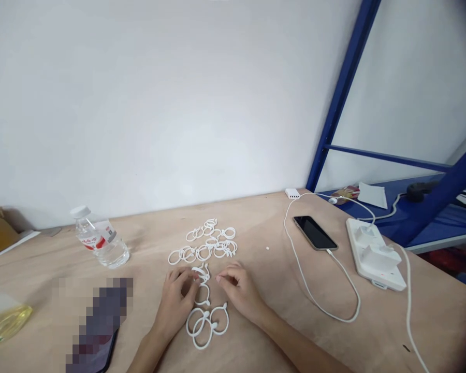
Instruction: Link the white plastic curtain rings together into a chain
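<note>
Several white plastic rings [209, 242] lie spread on the wooden table [264, 228], in front of both hands. My left hand [175, 303] pinches a white ring [200, 271] at its fingertips. My right hand [238, 290] rests on the table just right of that ring, fingers curled near it, holding nothing that I can see. A small cluster of linked rings [206, 322] lies between my two wrists, closer to me.
A clear water bottle [100, 239] lies at the left. A black phone [314, 232] on a white cable [314, 295] and a white power strip [375, 254] sit right. A dark phone [101, 331] and yellow-liquid bottle [5, 321] lie near left. A blue metal frame [345, 88] stands at the right.
</note>
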`<action>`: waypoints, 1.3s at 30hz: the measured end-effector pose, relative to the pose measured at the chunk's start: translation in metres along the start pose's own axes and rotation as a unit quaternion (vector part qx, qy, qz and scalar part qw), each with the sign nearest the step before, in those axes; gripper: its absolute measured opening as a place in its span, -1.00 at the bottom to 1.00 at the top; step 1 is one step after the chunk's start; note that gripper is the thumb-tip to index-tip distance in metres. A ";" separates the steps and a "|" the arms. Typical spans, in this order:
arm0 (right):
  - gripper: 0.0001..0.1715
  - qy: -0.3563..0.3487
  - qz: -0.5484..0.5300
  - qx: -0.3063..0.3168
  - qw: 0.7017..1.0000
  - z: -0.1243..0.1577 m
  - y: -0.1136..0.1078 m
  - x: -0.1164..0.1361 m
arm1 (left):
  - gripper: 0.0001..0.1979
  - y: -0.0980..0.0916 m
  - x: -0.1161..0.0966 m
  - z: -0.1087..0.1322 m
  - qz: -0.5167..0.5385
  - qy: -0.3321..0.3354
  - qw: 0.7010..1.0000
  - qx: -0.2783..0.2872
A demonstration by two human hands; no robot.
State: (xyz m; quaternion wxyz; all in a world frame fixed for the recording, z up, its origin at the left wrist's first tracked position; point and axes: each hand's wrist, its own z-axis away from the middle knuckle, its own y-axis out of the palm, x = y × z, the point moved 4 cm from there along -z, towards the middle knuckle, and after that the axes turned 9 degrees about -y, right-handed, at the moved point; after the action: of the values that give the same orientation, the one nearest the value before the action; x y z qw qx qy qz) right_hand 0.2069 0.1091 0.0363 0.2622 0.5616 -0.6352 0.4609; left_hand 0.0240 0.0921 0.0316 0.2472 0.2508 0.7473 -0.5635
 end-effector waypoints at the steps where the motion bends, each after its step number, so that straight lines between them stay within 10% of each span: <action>1: -0.79 0.000 0.001 0.001 1.000 0.000 0.000 0.000 | -0.85 0.000 0.000 -0.002 -0.001 -0.005 1.000 -0.005; 23: -0.81 0.053 0.005 0.039 0.998 0.001 0.009 -0.007 | -0.82 -0.010 0.002 -0.012 0.114 -0.011 0.991 -0.069; 31: -0.83 -0.040 0.007 0.069 0.997 -0.009 0.027 0.000 | -0.76 -0.006 -0.004 -0.008 0.176 -0.038 0.982 -0.052; 39: -0.81 0.040 -0.124 0.090 0.987 -0.008 0.015 -0.008 | -0.74 -0.006 -0.011 0.002 0.153 -0.041 0.987 -0.029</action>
State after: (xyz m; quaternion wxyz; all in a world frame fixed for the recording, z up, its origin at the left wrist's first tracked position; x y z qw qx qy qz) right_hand 0.1931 0.1187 0.0288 0.2907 0.6386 -0.5058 0.5019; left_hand 0.0280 0.0878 0.0427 0.3680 0.3312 0.7053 -0.5074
